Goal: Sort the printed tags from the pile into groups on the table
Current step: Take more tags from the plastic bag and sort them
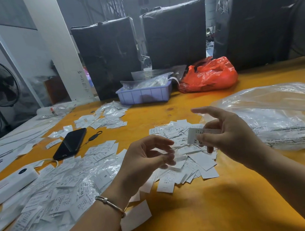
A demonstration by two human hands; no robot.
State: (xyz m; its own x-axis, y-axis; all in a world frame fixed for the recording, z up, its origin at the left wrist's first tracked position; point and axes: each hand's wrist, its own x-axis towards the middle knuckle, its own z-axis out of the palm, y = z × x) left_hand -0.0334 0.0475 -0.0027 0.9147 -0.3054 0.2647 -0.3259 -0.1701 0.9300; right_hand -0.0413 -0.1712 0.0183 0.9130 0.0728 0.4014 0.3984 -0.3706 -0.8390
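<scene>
Right hand (230, 137) at 3 o'clock of centre pinches one printed tag (193, 135) marked XS between thumb and curled fingers, index finger extended upward. Left hand (146, 157), at centre, hovers with fingers loosely curled, thumb near fingertips; whether it holds a clear wrapper cannot be told. Both sit above the middle heap of tags (186, 160) on the orange table (194, 213). Large unsorted pile (62, 189) at 8 o'clock; smaller group (103, 118) at 11 o'clock. Phone (70, 143) at 10 o'clock

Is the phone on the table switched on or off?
Apparently off or asleep: the phone lies face up with an entirely dark screen beside the tags.
</scene>
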